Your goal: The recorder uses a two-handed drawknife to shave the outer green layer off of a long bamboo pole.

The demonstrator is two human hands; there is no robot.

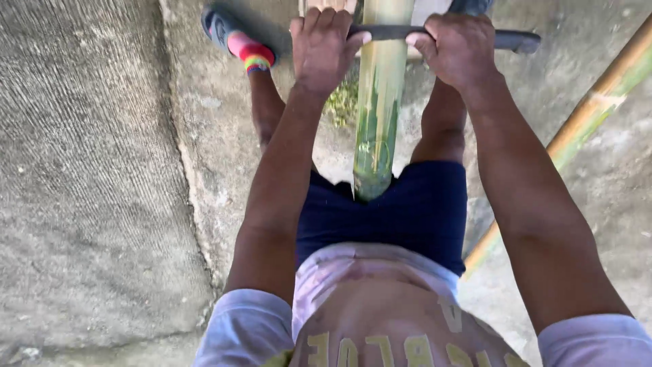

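Note:
A green bamboo pole (377, 109) runs from between my thighs away from me, its cut end resting against my dark blue shorts. A dark blade (390, 32) lies flat across the pole near the top of the view. My left hand (322, 44) is closed around the blade's left end, just left of the pole. My right hand (458, 47) is closed around the blade on the right of the pole, with the dark tip (519, 41) sticking out past my fingers. Both arms are stretched forward.
Rough concrete ground (88, 170) lies all around. A second bamboo pole (584, 119) lies slanted on the ground at the right. My left foot wears a sandal with a coloured strap (241, 44). A small patch of weeds (343, 102) grows beside the pole.

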